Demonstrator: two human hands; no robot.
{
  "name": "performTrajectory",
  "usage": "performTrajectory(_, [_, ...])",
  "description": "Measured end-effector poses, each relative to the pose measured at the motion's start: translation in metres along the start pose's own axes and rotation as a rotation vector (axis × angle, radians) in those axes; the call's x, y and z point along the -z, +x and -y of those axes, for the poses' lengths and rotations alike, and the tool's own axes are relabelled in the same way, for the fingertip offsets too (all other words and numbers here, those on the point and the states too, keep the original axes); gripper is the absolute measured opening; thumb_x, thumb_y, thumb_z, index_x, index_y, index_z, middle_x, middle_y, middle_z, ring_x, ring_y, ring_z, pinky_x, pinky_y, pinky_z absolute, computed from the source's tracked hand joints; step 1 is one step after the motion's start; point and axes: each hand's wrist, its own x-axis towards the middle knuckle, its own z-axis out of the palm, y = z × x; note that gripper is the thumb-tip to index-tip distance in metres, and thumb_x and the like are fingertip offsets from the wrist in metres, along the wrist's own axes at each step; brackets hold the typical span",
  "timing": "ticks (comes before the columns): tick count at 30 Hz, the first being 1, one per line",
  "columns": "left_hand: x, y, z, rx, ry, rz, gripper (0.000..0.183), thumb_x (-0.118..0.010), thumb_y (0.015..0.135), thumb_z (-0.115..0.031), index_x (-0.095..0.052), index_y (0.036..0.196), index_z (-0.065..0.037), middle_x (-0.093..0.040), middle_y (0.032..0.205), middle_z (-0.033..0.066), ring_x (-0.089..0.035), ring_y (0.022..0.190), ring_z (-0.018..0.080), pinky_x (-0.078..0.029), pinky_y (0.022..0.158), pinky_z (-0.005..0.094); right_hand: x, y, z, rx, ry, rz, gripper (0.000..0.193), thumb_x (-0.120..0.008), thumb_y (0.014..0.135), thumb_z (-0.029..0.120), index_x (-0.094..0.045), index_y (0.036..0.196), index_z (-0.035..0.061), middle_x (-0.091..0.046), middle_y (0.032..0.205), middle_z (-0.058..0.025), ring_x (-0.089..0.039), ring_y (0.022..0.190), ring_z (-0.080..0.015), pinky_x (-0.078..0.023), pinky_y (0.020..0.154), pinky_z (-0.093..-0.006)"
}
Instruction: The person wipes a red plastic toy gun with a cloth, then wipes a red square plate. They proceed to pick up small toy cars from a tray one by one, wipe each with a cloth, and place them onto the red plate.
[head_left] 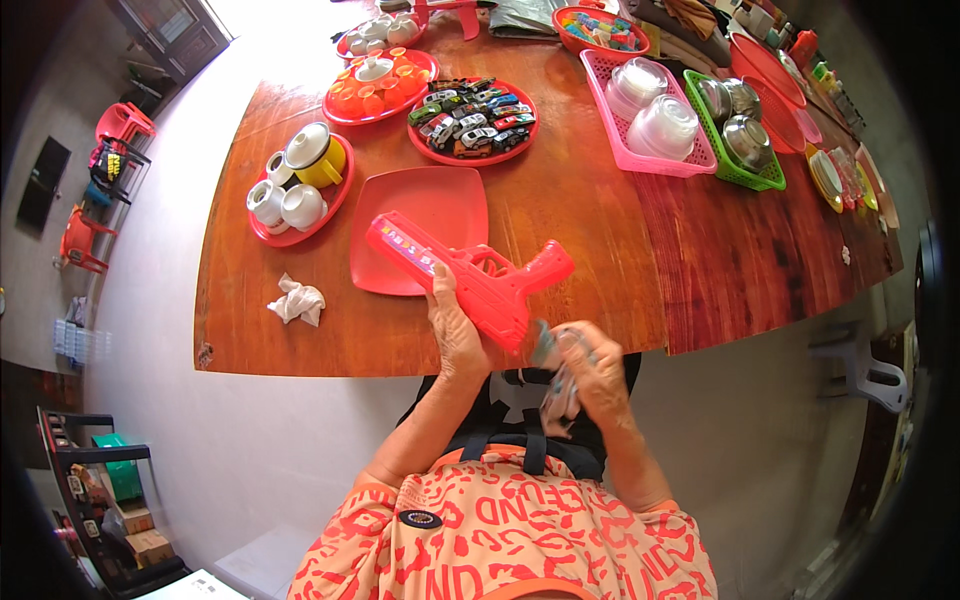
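My left hand (458,335) is closed round a red plastic toy gun (475,290), with its grip pointing to the right and a strip of coloured lettering on its side. The gun is held over the near side of a red square plate (420,190). Close by on the right, past the table's front edge, my right hand (592,368) grips a crumpled bundle of greyish-green and pinkish sheets (560,403). The bundle is blurred, so I cannot make out exactly what the sheets are.
A crumpled white tissue (298,300) lies left of the plate. Beyond are a tray of white cups with a yellow pot (322,160) and a red plate of toy cars (472,120). Pink (650,168) and green (750,182) baskets hold bowls at the right.
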Motion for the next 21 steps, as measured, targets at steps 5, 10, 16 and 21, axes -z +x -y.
performTrajectory(5, [0.009, 0.007, 0.005, -0.016, 0.039, 0.055, 0.047, -0.046, 0.098, -0.046, -0.045, 0.123, -0.007, -0.057, 0.112, 0.0094, -0.059, 0.101, 0.0219, -0.054, 0.087, 0.0379, 0.045, 0.052, -0.014, 0.473, -0.773, -0.319, 0.035, -0.068, 0.086, 0.023, -0.058, 0.115, 0.0069, -0.06, 0.095, -0.0106, -0.059, 0.088, -0.0237, -0.046, 0.077, -0.0369])
performTrajectory(10, [0.005, 0.005, 0.004, -0.058, 0.123, 0.012, 0.046, -0.048, 0.098, -0.046, -0.041, 0.124, -0.009, -0.058, 0.11, 0.0086, -0.06, 0.099, 0.0194, -0.054, 0.087, 0.0368, 0.049, 0.062, -0.013, 0.56, -1.501, -0.52, 0.067, -0.073, 0.076, 0.041, -0.05, 0.13, 0.0074, -0.048, 0.129, -0.0153, -0.042, 0.12, -0.0331, -0.035, 0.096, -0.0502])
performTrajectory(16, [-0.004, -0.005, 0.007, 0.024, 0.173, 0.059, 0.047, -0.051, 0.097, -0.045, -0.04, 0.124, -0.007, -0.058, 0.106, 0.0096, -0.063, 0.093, 0.0208, -0.056, 0.083, 0.0362, -0.006, 0.032, 0.026, 0.744, -1.124, 0.13, 0.068, -0.078, 0.069, 0.033, -0.055, 0.123, -0.0005, -0.052, 0.125, -0.0154, -0.047, 0.116, -0.0328, -0.037, 0.098, -0.0447])
performTrajectory(21, [0.003, 0.001, 0.016, -0.067, 0.263, 0.013, 0.043, -0.051, 0.098, -0.043, -0.045, 0.123, -0.009, -0.058, 0.108, 0.0075, -0.06, 0.095, 0.0178, -0.054, 0.083, 0.0335, -0.022, 0.029, 0.005, 0.576, -1.049, 0.037, 0.064, -0.077, 0.072, 0.019, -0.051, 0.127, -0.0022, -0.054, 0.114, -0.0172, -0.056, 0.1, -0.0336, -0.047, 0.087, -0.0405])
